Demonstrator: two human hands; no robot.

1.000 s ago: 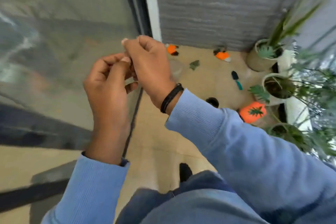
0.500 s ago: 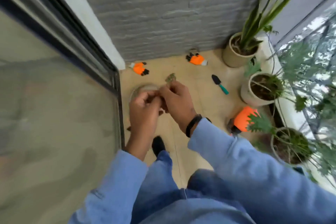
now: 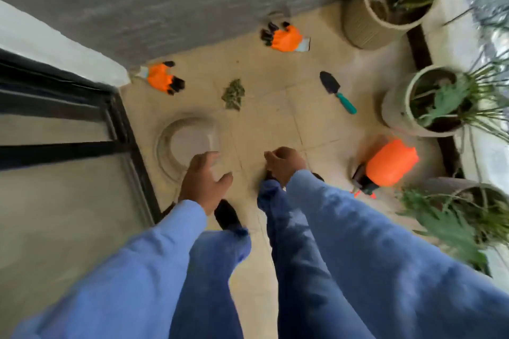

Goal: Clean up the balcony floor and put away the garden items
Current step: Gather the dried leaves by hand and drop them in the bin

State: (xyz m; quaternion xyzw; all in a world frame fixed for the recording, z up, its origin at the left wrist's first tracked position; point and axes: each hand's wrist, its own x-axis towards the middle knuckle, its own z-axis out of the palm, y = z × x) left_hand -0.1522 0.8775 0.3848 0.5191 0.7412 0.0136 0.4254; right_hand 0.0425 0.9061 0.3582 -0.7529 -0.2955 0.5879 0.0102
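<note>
A person stands on a tiled balcony floor [image 3: 275,124], left hand [image 3: 205,180] spread with relaxed fingers above a clear bowl [image 3: 187,143], right hand [image 3: 285,164] curled, apparently empty. Two orange gloves [image 3: 162,78] [image 3: 286,37], a trowel [image 3: 337,92], leaf litter [image 3: 233,94] and an orange sprayer [image 3: 391,162] lie scattered.

- Home balcony, indicated by tiled floor [image 3: 275,124] and sliding glass door [image 3: 68,173].
- Potted plants [image 3: 429,102] are lined along the edge.
- Gardening gloves [image 3: 286,37] and trowel [image 3: 337,92] are scattered about.
</note>
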